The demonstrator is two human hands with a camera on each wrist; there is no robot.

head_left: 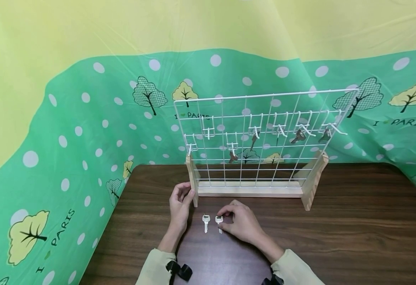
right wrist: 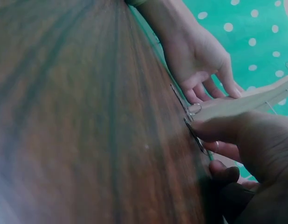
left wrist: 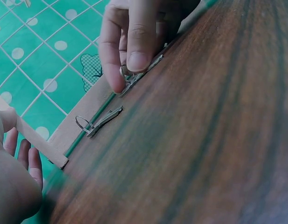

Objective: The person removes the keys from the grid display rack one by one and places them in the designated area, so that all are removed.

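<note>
My right hand (head_left: 243, 222) pinches a silver key (head_left: 219, 219) low at the table, thumb and forefinger on either side of it. In the left wrist view, a small split ring shows at those fingertips. Beside it lies a second silver key (head_left: 206, 223), its ring (left wrist: 83, 124) standing up from the wood. At the left wooden leg (head_left: 193, 182) of a white wire grid rack (head_left: 265, 94), my left hand (head_left: 179, 206) touches the leg's outer side with the thumb, the other fingers loosely bent next to it.
Darker keys hang from some of the rack's white hooks, one of them a low key (head_left: 233, 156) left of the middle. A wooden crossbar (head_left: 250, 190) joins the legs. Behind the dark wooden table (head_left: 357, 237) hangs a green and yellow printed cloth (head_left: 86, 150).
</note>
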